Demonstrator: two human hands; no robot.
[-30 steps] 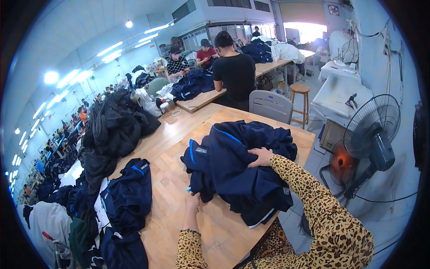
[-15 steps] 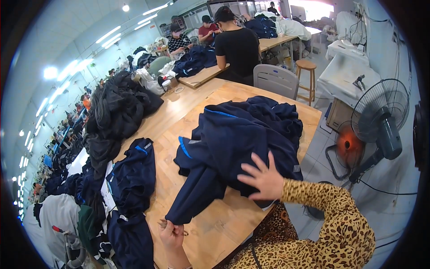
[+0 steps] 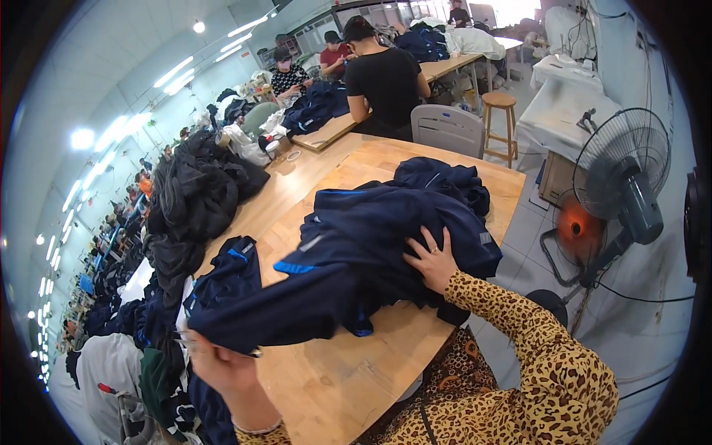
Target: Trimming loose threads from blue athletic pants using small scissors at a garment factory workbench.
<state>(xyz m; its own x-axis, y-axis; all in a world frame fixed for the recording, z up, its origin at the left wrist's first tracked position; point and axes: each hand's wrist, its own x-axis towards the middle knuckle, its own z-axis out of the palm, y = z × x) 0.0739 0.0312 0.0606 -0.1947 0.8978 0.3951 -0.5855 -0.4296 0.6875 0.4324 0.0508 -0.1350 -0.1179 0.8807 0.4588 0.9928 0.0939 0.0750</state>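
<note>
A navy garment (image 3: 356,237) with bright blue trim lies bunched on the wooden table (image 3: 356,386). At its left, my left hand (image 3: 226,365) is closed on the end of a sleeve, which is stretched out above the tabletop. Bits of a thin metal tool show at that hand, too blurred to name. My right hand (image 3: 432,259) rests on the garment's right part with its fingers spread. Behind the stretched garment sits more bunched navy cloth (image 3: 445,178).
Dark grey cloth (image 3: 196,185) is heaped at the table's left, above another navy garment (image 3: 230,267). A grey chair (image 3: 449,130) stands at the far edge, near a person in black (image 3: 386,85). A standing fan (image 3: 638,193) and a wooden stool (image 3: 499,122) are right.
My left hand has drawn the sleeve to the left and up off the table, pulling the garment wider. My right hand has come up and settled on the cloth.
</note>
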